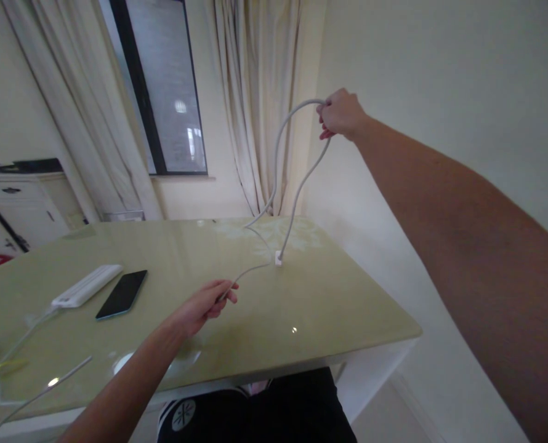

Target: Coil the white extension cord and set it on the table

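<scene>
Table (329,307) is carrying the white cable (276,161), which is looping up into the closed right hand (341,115). The left hand (207,304) is pinching its lower run near the plug (278,258). Gripping firmly and feeding evenly is probably avoiding kinks.

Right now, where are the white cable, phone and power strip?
white cable (276,154), head view, left strand of the raised loop.
phone (121,294), head view, middle of its screen.
power strip (88,285), head view, middle of its top.

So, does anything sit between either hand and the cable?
Nothing visible. The right hand grips the cable loop in the air, the left hand pinches its thin end over the table; phone and power strip lie apart.
</scene>
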`<state>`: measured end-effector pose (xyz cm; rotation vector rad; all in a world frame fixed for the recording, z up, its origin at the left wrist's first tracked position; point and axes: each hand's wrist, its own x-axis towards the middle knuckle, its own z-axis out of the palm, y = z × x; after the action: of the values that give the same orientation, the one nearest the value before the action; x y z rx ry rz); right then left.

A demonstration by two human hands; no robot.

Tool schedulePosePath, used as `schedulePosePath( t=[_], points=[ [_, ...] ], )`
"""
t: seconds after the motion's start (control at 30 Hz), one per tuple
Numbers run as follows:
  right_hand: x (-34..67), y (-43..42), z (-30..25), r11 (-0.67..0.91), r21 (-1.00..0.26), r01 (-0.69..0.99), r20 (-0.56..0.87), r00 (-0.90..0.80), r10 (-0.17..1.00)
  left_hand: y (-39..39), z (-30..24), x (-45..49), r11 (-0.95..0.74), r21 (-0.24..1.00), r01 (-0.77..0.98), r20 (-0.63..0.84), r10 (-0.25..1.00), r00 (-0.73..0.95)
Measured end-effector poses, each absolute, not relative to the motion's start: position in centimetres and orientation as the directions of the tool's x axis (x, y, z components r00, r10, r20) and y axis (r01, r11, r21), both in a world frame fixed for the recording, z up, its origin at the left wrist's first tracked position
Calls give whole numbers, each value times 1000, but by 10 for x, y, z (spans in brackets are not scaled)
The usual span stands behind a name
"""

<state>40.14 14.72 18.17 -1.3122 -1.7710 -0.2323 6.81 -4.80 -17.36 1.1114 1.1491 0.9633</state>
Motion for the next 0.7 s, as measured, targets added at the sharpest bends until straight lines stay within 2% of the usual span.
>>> schedulePosePath(
  t=[0.03,0.07,0.1,0.17,0.23,0.3,0.43,0.53,0.6,0.7],
  points=[
    [400,152,172,399,-396,827,726,16,688,-45,-173,66,224,961,-160,-207,972,112],
    [400,155,162,402,-403,822,729,23,684,-42,-171,65,223,933,-283,-214,975,62],
    [401,156,153,429,-354,831,760,-11,650,-39,-169,63,198,903,-381,-208,978,15],
    [405,157,132,474,-172,863,823,-139,550,-35,-163,60,116,854,-507,-178,981,-75],
    [413,154,110,478,35,878,830,-292,475,-32,-156,60,47,828,-559,-144,981,-132],
    [422,149,86,461,174,870,767,-413,491,-29,-152,61,2,831,-556,-107,982,-156],
    [431,126,36,424,360,831,513,-556,654,-18,-151,61,-108,893,-437,23,981,-195],
    [431,103,3,409,482,775,290,-582,760,-10,-153,57,-247,943,-224,189,950,-250],
    [430,88,-18,440,494,750,180,-584,792,-6,-152,52,-348,936,-58,321,907,-273],
    [428,67,-49,512,411,754,51,-580,813,-1,-145,42,-432,890,144,456,843,-287]
  ],
)
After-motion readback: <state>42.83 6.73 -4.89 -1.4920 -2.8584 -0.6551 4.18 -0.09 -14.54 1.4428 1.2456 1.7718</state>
